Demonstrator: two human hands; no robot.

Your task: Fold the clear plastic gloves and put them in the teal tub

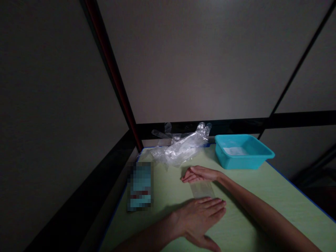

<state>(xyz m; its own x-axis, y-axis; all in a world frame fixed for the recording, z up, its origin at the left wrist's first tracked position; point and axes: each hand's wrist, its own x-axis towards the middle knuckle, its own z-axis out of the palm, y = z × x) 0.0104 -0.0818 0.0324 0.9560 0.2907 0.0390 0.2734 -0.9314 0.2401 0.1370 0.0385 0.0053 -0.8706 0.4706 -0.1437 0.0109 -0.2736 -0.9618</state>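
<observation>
A thin, see-through plastic sheet or small bag [202,190] lies flat on the table between my hands. My left hand [203,215] is stretched out palm down at its near edge, fingers extended to the right and thumb apart. At the far edge, my right hand [201,174] rests on its side with its fingers straight and pointing left. Neither hand grips anything. Both hands cover parts of the sheet's edges, so its full outline is hidden.
Crumpled clear plastic gloves [181,148] lie at the table's back edge. A turquoise plastic basin [243,162] stands at the back right, with a white paper-like piece [234,151] inside. A blurred-out flat packet [140,185] lies left on the pale green table [168,192]. Panelled walls [196,70] close off the back and left.
</observation>
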